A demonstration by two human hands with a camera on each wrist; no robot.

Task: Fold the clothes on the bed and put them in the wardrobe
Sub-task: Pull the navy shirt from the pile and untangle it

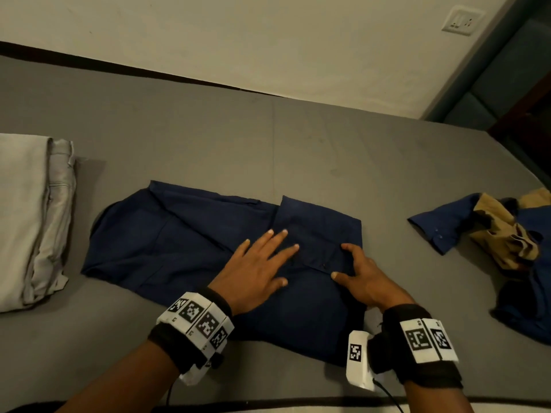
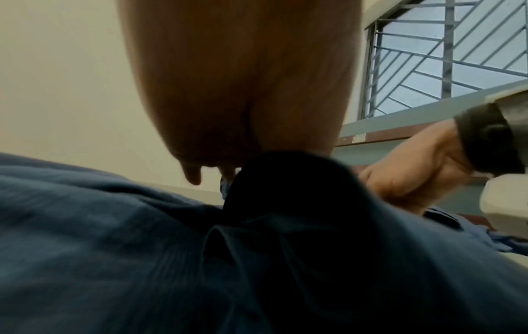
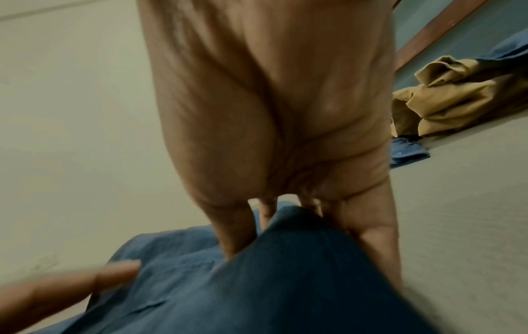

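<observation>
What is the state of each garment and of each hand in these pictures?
Navy shirt: flat on the bed, partly folded.
Grey trousers: folded, lying at the left.
Tan garment: crumpled, unfolded, in a heap at the right.
Blue garment: unfolded, in that same heap.
Left hand: fingers straight, pressing on the navy shirt.
Right hand: fingers curled, gripping a fold of the navy shirt.

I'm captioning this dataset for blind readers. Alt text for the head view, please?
Two hands fold a navy shirt on a grey bed: the left hand presses flat, the right hand pinches a fold. Folded grey trousers lie left, unfolded clothes right.
</observation>
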